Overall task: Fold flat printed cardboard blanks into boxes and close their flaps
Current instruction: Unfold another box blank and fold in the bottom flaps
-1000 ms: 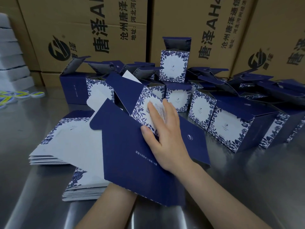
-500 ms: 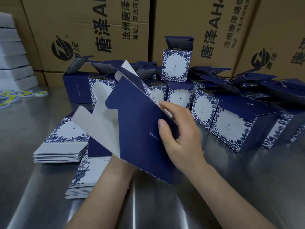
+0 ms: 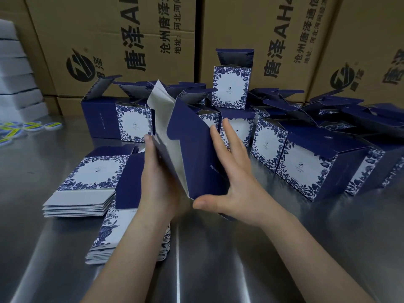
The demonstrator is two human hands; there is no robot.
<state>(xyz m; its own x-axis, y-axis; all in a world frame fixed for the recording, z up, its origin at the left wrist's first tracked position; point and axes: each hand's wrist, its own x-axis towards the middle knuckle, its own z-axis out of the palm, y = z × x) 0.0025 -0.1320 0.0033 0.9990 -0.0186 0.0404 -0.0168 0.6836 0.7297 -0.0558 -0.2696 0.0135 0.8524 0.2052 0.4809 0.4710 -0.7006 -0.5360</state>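
- The blank (image 3: 196, 162) is held on edge above the near middle of the table (image 3: 218, 259), over the stacks of flat blanks (image 3: 83, 186) and in front of the folded boxes (image 3: 306, 169) along the far edge.
- The left hand (image 3: 161, 180) holds the blank's left side with its thumb up along the near face. Its other fingers are hidden behind the card.
- The right hand (image 3: 238, 178) is spread. Its straight fingers (image 3: 230, 136) lie flat on the dark blue panel and the thumb is hooked under the lower corner.
- The step looks like squaring the flat sleeve into a tube.
  - Push the two opposite creases toward each other evenly.
  - Keep the right palm flat so the panel bows at its score lines, not across its face.
  - Leave the white flap (image 3: 161, 106) free at the top.
- Compared with half a second ago, the blank stands more upright.
- The right fingers, which curled over its upper edge then, now press flat against the panel.
- The left hand, hidden behind the card before, now shows at the left edge.
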